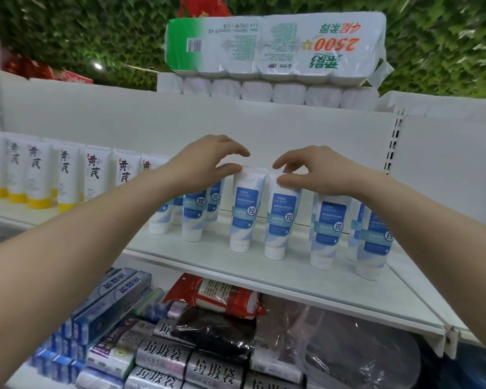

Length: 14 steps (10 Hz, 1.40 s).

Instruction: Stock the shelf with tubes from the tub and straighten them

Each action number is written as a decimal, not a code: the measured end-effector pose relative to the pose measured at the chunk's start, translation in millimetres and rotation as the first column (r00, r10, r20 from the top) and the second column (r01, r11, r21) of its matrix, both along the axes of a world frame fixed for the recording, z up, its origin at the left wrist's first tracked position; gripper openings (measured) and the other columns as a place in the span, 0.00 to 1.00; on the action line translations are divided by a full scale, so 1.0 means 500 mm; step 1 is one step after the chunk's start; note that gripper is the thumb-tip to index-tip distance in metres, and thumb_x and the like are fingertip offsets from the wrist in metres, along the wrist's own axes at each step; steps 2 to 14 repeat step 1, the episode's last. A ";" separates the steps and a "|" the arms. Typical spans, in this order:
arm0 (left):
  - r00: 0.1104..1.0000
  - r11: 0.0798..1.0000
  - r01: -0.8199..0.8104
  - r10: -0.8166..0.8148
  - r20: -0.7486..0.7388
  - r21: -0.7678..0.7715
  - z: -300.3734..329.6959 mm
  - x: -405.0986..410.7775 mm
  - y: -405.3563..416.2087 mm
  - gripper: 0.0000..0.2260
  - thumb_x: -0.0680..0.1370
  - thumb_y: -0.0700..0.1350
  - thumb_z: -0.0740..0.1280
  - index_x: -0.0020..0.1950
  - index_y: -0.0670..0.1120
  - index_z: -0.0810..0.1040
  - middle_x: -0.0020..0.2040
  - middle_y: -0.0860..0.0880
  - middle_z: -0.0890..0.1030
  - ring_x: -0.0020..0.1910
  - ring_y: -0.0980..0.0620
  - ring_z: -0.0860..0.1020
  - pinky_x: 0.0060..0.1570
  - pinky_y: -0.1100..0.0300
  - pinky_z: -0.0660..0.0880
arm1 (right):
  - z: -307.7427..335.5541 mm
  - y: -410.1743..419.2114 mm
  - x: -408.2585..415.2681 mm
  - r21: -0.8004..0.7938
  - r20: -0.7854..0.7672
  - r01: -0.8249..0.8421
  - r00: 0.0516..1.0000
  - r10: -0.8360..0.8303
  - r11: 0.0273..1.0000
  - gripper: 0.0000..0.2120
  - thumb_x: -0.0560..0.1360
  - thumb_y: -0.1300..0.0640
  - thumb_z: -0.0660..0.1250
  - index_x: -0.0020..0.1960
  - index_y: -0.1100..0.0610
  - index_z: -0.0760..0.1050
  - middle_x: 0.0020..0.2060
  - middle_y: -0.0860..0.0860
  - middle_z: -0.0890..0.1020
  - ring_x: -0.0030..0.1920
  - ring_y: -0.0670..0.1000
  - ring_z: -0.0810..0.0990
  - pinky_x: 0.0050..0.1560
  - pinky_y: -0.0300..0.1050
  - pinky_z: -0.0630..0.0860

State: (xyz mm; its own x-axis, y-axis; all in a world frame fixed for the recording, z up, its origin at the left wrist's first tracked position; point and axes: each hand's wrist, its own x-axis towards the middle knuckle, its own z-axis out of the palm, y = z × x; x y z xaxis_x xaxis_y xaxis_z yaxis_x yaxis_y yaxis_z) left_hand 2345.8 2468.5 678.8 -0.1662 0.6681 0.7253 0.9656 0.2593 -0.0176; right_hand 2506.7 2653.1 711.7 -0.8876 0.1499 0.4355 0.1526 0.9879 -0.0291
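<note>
While both hands work at the crimped tops of two neighbouring tubes, the step in hand looks like straightening rather than stocking. The left hand pinches the top of a blue-and-white tube between thumb and curled fingers; the right hand pinches the top of the next tube just beside it in the same way. Both tubes stand cap-down on the shelf, a little back from its front edge and near the middle of its width, labels facing outward, the two almost touching at the shoulders.

More blue-and-white tubes stand on either side: a loose cluster toward the left, partly behind the left forearm, and several toward the right end of the shelf, uneven in depth and slightly tilted. Farther left runs a row of white tubes with yellow caps. The tub is not in view, so how much stock remains cannot be told.

Judging from this, the next move calls for a gentle nudge to square both held tubes upright and level with each other, then letting go without tipping them, since they balance on narrow caps. The uneven tubes at the right probably want the same treatment afterwards.
</note>
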 end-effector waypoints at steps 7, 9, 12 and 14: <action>0.985 0.994 -0.067 0.081 -0.153 0.090 -0.011 0.016 -0.028 0.17 0.80 0.50 0.63 0.69 0.52 0.72 0.66 0.49 0.74 0.65 0.48 0.69 0.63 0.56 0.66 | -0.020 -0.022 0.006 0.254 -0.169 -0.017 0.984 0.062 0.967 0.21 0.77 0.45 0.63 0.69 0.47 0.69 0.60 0.48 0.78 0.61 0.50 0.73 0.59 0.45 0.68; 0.985 0.994 -0.067 0.081 -0.153 0.090 -0.011 0.016 -0.028 0.17 0.80 0.50 0.63 0.69 0.52 0.72 0.66 0.49 0.74 0.65 0.48 0.69 0.63 0.56 0.66 | -0.020 -0.022 0.006 0.254 -0.169 -0.017 0.984 0.062 0.967 0.21 0.77 0.45 0.63 0.69 0.47 0.69 0.60 0.48 0.78 0.61 0.50 0.73 0.59 0.45 0.68; 0.985 0.994 -0.067 0.081 -0.153 0.090 -0.011 0.016 -0.028 0.17 0.80 0.50 0.63 0.69 0.52 0.72 0.66 0.49 0.74 0.65 0.48 0.69 0.63 0.56 0.66 | -0.020 -0.022 0.006 0.254 -0.169 -0.017 0.984 0.062 0.967 0.21 0.77 0.45 0.63 0.69 0.47 0.69 0.60 0.48 0.78 0.61 0.50 0.73 0.59 0.45 0.68; 0.985 0.994 -0.067 0.081 -0.153 0.090 -0.011 0.016 -0.028 0.17 0.80 0.50 0.63 0.69 0.52 0.72 0.66 0.49 0.74 0.65 0.48 0.69 0.63 0.56 0.66 | -0.020 -0.022 0.006 0.254 -0.169 -0.017 0.984 0.062 0.967 0.21 0.77 0.45 0.63 0.69 0.47 0.69 0.60 0.48 0.78 0.61 0.50 0.73 0.59 0.45 0.68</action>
